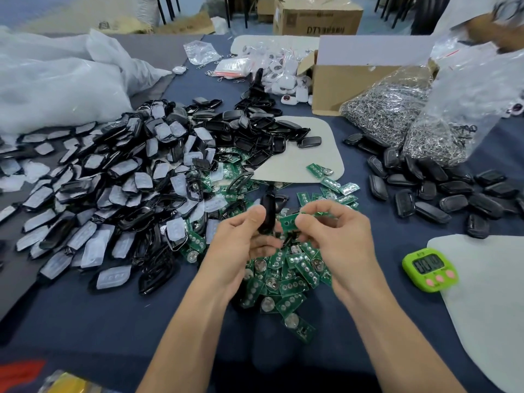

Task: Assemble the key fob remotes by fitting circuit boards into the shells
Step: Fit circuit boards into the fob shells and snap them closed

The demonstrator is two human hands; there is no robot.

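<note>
A small assembly workshop: the table, under dark blue cloth, is heaped with loose parts in bulk, with black shells at left, green circuit boards in the near middle and clear bags of metal rings at far right. Beyond stand cardboard boxes, and a green timer lies at near right.

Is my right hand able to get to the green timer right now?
Probably yes: only open table lies between the right hand and the green timer, but it pinches a circuit board.
</note>
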